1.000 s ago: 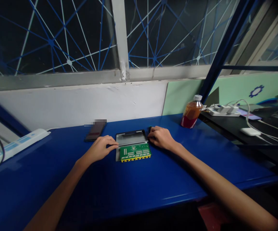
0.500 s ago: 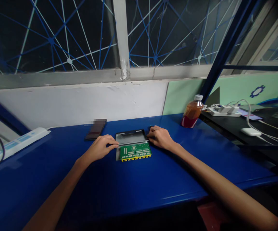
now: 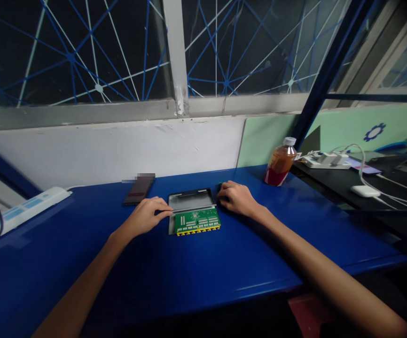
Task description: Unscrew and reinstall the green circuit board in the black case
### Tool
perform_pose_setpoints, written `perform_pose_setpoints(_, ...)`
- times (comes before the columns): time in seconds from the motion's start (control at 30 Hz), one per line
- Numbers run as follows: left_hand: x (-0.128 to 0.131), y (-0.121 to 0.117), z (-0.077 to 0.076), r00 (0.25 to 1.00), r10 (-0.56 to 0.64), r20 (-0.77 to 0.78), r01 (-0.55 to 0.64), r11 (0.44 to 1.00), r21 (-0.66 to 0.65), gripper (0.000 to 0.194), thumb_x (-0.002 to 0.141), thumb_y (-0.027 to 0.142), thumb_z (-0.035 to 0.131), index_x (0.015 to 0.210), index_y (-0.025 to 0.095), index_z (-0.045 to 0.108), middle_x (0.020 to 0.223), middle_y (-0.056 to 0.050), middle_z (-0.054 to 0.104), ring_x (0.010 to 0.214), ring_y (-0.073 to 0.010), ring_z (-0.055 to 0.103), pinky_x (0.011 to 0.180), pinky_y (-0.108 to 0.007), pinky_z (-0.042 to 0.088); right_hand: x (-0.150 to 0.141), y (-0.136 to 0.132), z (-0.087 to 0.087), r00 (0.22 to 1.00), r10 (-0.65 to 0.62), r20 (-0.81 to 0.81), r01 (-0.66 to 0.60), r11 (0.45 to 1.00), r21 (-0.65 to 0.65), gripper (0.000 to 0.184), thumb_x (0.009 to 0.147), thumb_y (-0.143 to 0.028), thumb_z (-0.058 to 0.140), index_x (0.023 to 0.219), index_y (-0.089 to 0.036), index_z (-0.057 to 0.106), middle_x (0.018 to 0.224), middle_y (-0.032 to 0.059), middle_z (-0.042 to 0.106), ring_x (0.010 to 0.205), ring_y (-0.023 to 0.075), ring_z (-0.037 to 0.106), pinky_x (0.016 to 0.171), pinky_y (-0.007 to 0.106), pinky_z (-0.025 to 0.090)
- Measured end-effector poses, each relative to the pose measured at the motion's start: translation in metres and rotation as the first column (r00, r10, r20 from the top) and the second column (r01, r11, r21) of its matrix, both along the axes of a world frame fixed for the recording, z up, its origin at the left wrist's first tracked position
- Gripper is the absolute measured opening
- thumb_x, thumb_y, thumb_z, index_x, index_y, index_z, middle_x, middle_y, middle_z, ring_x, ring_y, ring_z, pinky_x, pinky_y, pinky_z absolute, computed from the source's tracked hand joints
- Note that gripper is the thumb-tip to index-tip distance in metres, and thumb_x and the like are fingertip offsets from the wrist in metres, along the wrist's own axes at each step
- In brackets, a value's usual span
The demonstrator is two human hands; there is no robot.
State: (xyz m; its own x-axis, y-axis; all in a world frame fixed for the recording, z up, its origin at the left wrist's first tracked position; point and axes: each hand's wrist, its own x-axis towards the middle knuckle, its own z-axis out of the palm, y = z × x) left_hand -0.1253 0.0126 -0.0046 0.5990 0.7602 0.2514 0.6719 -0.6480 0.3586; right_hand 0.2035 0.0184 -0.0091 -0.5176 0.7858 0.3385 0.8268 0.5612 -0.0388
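A green circuit board [image 3: 203,218] with a yellow strip along its near edge lies partly in an open metal case [image 3: 189,202], grey inside with a dark rim. At the case's left edge, my left hand [image 3: 152,214] is closed in a pinch, thumb and fingertips meeting on the metal. My right hand [image 3: 238,199] rests just right of the case with its fingers curled. A small dark thing [image 3: 220,187] shows at those fingers; most of it is covered, and I cannot make out what it is.
A dark phone [image 3: 138,190] lies behind my left hand on the blue table [image 3: 189,272]. To the left is a white power strip [image 3: 27,213]. A bottle of amber drink [image 3: 281,162] stands at the back right. Chargers and cables [image 3: 362,173] cover the black side table.
My right hand has shifted very slightly right, away from the case. The left hand, board and case keep their places; the view itself moved a little.
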Motion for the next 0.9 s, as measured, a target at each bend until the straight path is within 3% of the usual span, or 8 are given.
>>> perform_pose_setpoints(0.13,-0.001,0.000,0.000,1.000,0.001,-0.001,-0.001,1.000,0.002,0.021,0.087,0.032,0.057,0.094,0.024,0.075,0.091,-0.005,0.072,0.083,-0.0182,0.063,0.075,-0.030,0.048,0.006,-0.001,0.004,0.999,-0.021,-0.038,0.021,1.000,-0.012,0.021,0.081,-0.018,0.055,0.093,-0.023,0.072,0.098,0.0038,0.067,0.085,0.0188,0.055,0.061,0.027,0.033)
perform_pose_setpoints(0.27,-0.001,0.001,-0.001,1.000,0.001,0.004,-0.001,1.000,-0.001,0.021,0.086,0.032,0.058,0.094,0.024,0.076,0.090,-0.005,0.072,0.083,-0.0187,0.063,0.075,-0.030,0.048,0.002,-0.004,0.001,0.999,0.044,0.003,-0.044,0.999,-0.003,0.020,0.087,-0.026,0.054,0.097,-0.023,0.071,0.099,0.0057,0.067,0.086,0.0194,0.056,0.062,0.027,0.034)
perform_pose_setpoints(0.53,0.001,0.000,0.001,1.000,0.015,-0.014,-0.015,1.000,-0.018,0.022,0.087,0.032,0.057,0.094,0.023,0.076,0.091,-0.006,0.072,0.085,-0.0204,0.063,0.076,-0.032,0.047,-0.002,-0.005,-0.006,0.994,0.070,0.087,-0.075,0.996,0.051,0.019,0.086,-0.015,0.049,0.082,-0.018,0.068,0.087,0.0069,0.066,0.081,0.0188,0.050,0.058,0.028,0.027)
perform_pose_setpoints(0.9,0.000,0.000,0.001,1.000,0.009,-0.015,-0.009,1.000,-0.010,0.021,0.086,0.032,0.058,0.094,0.024,0.076,0.091,-0.006,0.072,0.084,-0.0197,0.063,0.076,-0.032,0.047,0.010,-0.006,-0.005,0.992,0.024,0.127,-0.035,0.995,0.091,0.022,0.085,-0.015,0.047,0.071,-0.017,0.064,0.080,0.0093,0.063,0.075,0.0190,0.046,0.058,0.031,0.026)
